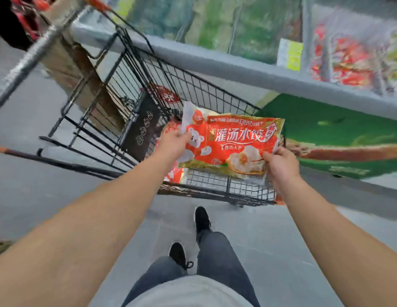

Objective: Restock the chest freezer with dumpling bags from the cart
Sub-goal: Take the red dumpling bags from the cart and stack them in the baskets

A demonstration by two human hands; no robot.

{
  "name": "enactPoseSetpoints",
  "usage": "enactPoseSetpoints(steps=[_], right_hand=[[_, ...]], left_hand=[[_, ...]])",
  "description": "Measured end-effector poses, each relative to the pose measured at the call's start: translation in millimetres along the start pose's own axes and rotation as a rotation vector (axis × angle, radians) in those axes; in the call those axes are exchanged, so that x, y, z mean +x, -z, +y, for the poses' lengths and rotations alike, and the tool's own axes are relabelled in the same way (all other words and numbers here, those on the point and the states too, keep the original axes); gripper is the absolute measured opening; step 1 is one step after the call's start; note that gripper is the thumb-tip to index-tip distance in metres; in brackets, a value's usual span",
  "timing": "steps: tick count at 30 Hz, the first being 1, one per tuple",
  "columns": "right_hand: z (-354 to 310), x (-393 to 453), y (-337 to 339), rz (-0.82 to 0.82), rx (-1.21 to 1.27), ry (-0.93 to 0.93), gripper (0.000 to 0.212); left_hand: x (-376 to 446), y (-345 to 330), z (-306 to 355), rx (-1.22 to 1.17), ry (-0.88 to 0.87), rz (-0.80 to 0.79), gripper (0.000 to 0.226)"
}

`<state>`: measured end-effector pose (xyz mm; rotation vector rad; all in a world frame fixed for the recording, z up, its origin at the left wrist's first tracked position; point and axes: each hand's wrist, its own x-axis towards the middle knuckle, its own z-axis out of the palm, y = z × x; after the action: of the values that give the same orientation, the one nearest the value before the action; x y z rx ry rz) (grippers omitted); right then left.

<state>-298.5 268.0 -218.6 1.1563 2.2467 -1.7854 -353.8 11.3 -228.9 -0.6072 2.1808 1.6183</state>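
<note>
Left hand [173, 141] pinches the left edge of a red dumpling bag [232, 144], right hand [279, 161] pinches its lower right corner. Bag held flat over the black wire cart [193, 89] (more red bags in its basket), beside the grey-rimmed chest freezer [226, 63].

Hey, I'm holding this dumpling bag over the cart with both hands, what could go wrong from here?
1. The left hand and right hand pinch only the ends of the dumpling bag, so it might slip back into the cart.
2. The freezer's grey rim stands between the cart and the stock, and a low-swung bag could catch it.
</note>
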Motion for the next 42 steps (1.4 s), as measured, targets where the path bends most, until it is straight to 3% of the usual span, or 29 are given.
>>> enactPoseSetpoints(steps=[6,9,13,21,27,37,42], right_hand=[[9,-34,92,0.12,0.138,0.015,0.009],[15,-40,126,0.173,0.189,0.034,0.02],[27,-40,193,0.239,0.238,0.032,0.019],[50,11,336,0.233,0.259,0.012,0.011],[42,76,419,0.197,0.211,0.029,0.011],[-6,195,438,0.11,0.193,0.011,0.011],[-59,274,424,0.084,0.127,0.013,0.007]], left_hand=[[-64,-53,40,0.033,-0.144,-0.068,0.021],[-80,-80,52,-0.002,-0.137,-0.091,0.021],[-108,-142,68,-0.027,-0.127,-0.171,0.017],[-151,-285,102,-0.023,-0.118,-0.239,0.014],[-158,-377,134,-0.012,-0.105,-0.182,0.015],[-64,-447,182,0.036,-0.108,-0.096,0.022],[-7,-468,239,0.034,-0.128,-0.022,0.016]])
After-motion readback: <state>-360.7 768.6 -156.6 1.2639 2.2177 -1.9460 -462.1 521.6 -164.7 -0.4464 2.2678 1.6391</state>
